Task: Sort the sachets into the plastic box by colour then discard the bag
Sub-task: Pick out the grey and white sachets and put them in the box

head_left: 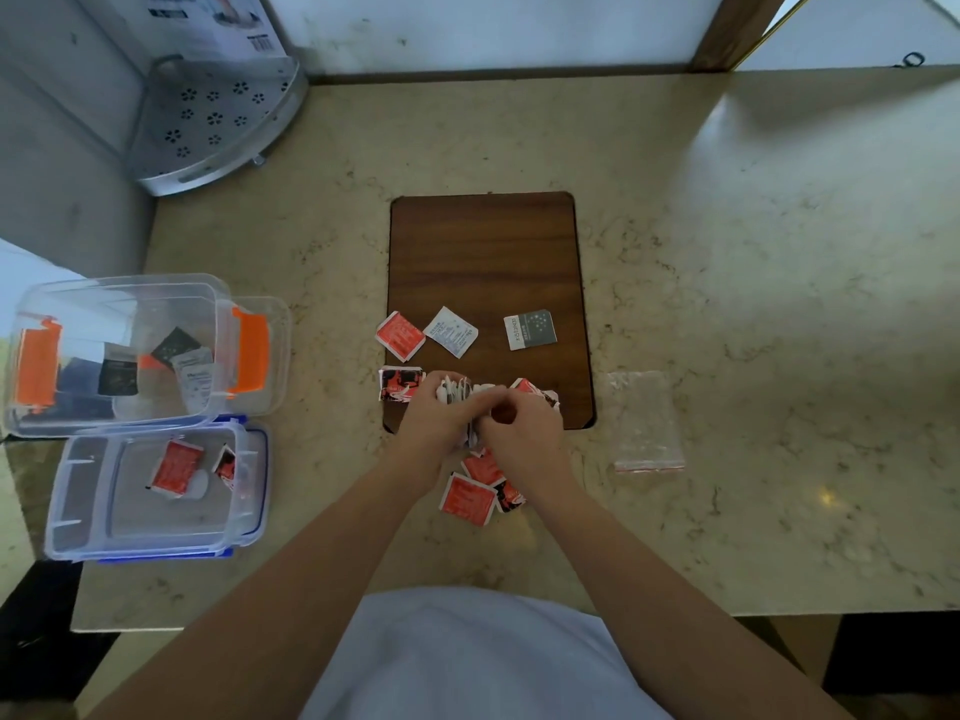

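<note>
Nearest the body, a few red sachets (466,498) lie loose on the counter (727,356) at six o'clock, just below the hands and not yet sorted. Above them the left hand (434,410) and right hand (522,426) are pressed close together, both curled around a fanned bundle of sachets (460,391), apparently so they can be thumbed through by colour; which fingers pinch which packet I cannot tell. At nine o'clock the blue-rimmed box (156,491) holds two red packets, and just beyond it the orange-latched box (130,350) holds dark and pale ones, so the colour split looks underway. At three o'clock the empty clear bag (644,423) lies flat, probably set aside for discarding last. Toward twelve o'clock, on the wooden board (485,252), a red, a white (451,331) and a grey sachet (530,330) lie apart.
</note>
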